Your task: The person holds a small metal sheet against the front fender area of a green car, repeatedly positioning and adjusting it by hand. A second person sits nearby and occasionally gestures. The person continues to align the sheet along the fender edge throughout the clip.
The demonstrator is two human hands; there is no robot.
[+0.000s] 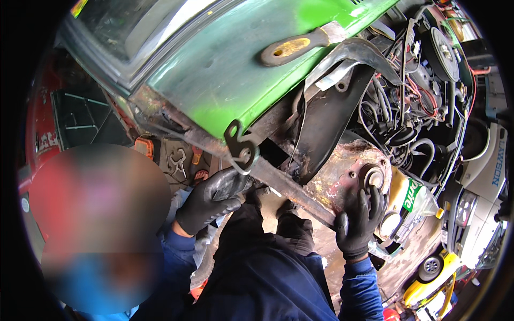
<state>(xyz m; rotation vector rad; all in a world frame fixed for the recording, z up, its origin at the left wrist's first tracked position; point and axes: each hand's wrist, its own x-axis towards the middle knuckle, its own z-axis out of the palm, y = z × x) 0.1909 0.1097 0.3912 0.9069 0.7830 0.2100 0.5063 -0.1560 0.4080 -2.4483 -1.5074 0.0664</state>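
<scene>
My left hand (211, 198), in a black glove, is closed at the lower end of a dark curved metal bracket (244, 152) with a slot and a hole. The bracket stands against the corner of a green-painted car panel (225, 107). Beside it, a long rusty metal edge (289, 191) slants down to the right. My right hand (361, 222), also black-gloved, lies at that edge's lower end with thumb and fingers apart. Its fingertips reach a round mount (372, 176) on a rusty, patchy body section (342, 179); whether they press on it I cannot tell.
A scraper (294, 47) with a worn handle lies on the green panel, beside a loose black curved panel (332, 123). The engine bay (412, 85) is at right, with a green-labelled plastic bottle (420, 200) below it. Another person (99, 224) is close at left. Pliers (178, 162) lie beyond.
</scene>
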